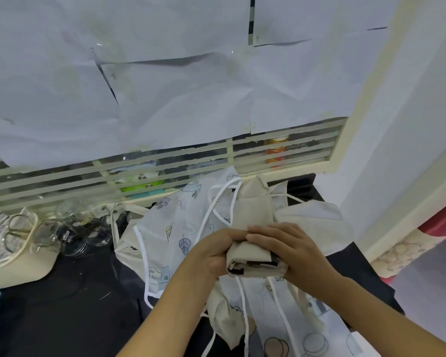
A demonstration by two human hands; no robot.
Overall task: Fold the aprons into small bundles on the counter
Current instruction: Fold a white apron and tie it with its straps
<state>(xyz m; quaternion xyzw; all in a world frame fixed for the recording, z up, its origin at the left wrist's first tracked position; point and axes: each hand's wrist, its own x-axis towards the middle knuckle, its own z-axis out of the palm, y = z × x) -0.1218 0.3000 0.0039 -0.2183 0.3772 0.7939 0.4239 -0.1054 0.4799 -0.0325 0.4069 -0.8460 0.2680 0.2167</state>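
Left hand [216, 249] and right hand [290, 251] grip cream bundle [252, 258]; loose aprons [180, 228], glass jars [47, 233] around.

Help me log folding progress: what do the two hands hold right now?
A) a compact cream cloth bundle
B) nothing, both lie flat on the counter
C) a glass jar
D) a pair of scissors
A: the left hand and the right hand both grip a folded cream bundle between them, above the unfolded printed aprons.

Dark counter [62, 318]: heaped aprons [165, 228] centre-right, glass jars [47, 235] at left.
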